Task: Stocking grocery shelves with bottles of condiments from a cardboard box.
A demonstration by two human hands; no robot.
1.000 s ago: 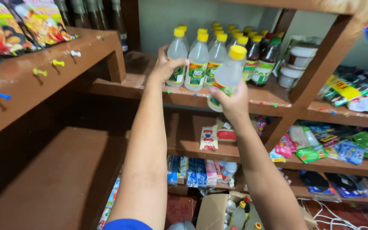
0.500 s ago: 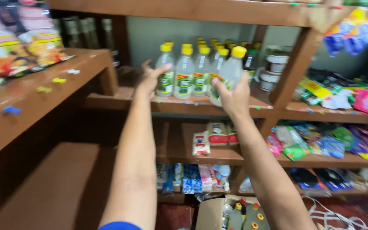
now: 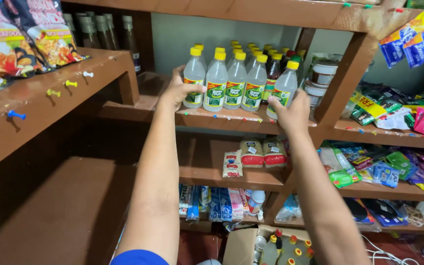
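Note:
Several clear plastic bottles with yellow caps stand in rows on a brown wooden shelf (image 3: 222,119). My left hand (image 3: 176,91) wraps around the leftmost front bottle (image 3: 194,76), which stands on the shelf. My right hand (image 3: 290,110) grips the lower part of the rightmost front bottle (image 3: 284,83), set at the right end of the front row. Two more front bottles (image 3: 236,81) stand between my hands. Darker bottles (image 3: 273,71) sit behind them.
A wooden upright (image 3: 342,83) rises just right of my right hand, with stacked white jars (image 3: 322,76) behind it. Snack packets hang at upper left (image 3: 20,44). Sachets fill the right shelves (image 3: 398,108). Small packets (image 3: 251,154) lie one shelf down. An open cardboard box of bottles (image 3: 271,245) sits below.
My right hand brought its bottle from a tilted, raised position down to stand in line with the front row. My left hand stayed on the leftmost bottle.

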